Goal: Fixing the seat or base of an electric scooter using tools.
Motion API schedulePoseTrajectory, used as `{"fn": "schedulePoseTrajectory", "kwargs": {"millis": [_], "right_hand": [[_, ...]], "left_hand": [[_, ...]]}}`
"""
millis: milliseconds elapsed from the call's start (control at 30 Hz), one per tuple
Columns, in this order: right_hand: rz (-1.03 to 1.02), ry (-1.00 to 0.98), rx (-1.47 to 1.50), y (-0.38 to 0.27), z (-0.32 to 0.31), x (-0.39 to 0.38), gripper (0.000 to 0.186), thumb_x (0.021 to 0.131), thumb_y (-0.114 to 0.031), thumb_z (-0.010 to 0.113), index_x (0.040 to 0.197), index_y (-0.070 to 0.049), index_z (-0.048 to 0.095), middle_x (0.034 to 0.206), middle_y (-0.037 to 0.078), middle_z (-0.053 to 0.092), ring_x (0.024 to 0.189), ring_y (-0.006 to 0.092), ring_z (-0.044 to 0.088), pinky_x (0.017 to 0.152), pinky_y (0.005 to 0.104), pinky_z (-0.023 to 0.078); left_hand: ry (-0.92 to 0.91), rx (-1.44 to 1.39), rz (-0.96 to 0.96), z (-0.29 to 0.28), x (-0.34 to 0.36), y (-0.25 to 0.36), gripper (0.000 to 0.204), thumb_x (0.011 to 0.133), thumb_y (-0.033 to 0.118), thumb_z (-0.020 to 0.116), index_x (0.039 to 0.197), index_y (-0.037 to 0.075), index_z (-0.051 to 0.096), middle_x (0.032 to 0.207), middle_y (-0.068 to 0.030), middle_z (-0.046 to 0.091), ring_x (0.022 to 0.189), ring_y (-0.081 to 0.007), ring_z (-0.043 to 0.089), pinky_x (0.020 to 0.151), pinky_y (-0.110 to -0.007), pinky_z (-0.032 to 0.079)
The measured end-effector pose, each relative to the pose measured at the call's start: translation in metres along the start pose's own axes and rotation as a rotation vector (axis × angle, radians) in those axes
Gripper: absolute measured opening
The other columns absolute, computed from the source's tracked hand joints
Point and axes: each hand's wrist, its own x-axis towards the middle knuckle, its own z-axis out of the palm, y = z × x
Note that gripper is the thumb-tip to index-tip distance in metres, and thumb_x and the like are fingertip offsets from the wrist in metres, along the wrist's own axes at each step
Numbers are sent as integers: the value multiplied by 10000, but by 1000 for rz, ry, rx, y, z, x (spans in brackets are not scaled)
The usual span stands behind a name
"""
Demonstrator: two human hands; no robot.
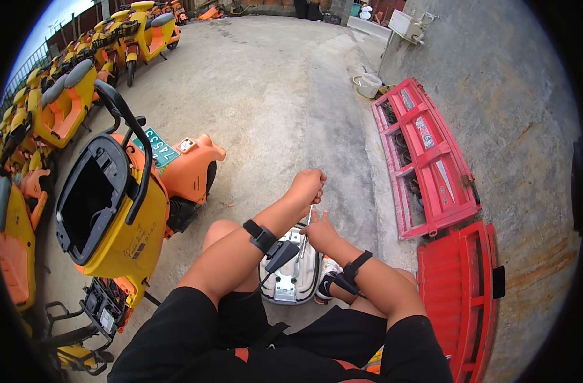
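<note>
A scooter seat lies underside up on the ground between my knees, pale, with silver metal bracketry on it. Above it, my left hand is closed around the top of a slim silver metal tool that points down toward the seat. Lower on the same tool is my right hand, its thumb and fingers around the shaft, one finger partly raised. The tool's lower tip is hard to make out.
A yellow-orange scooter with an open seat compartment stands close on my left, beside rows of similar scooters. Red metal panels lean along the concrete wall at right. A white bucket sits farther back.
</note>
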Motion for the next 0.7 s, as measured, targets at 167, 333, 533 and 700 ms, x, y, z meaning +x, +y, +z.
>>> {"fn": "schedulePoseTrajectory", "kwargs": {"millis": [167,333,533,700], "right_hand": [[178,-260,404,8,-14,12,306,908,-260,540,1095,-113,732,1192,235,648,1089,422,621,942,498,491],[215,-173,364,4,-26,3,382,890,-186,532,1248,-120,649,1065,216,685,958,412,659,862,486,521],[31,-232,213,5,-24,6,380,827,-131,615,1195,-185,696,1139,171,680,1072,380,629,889,481,513],[-335,-92,-116,8,-24,-2,362,798,-66,611,1094,-224,745,1326,120,611,1364,331,415,945,566,465]], "left_hand": [[3,16,0,1,-2,0,105,900,158,453,898,75,516,630,19,427,489,-99,394,449,-281,329],[12,33,-5,1,-5,3,115,923,160,446,889,75,515,629,29,434,516,-90,408,480,-269,345],[9,35,-15,1,-5,3,119,928,162,443,891,76,516,631,28,438,520,-92,413,481,-268,347],[7,24,-20,0,-3,2,115,928,160,446,894,77,516,635,24,447,523,-94,419,482,-269,350]]}}
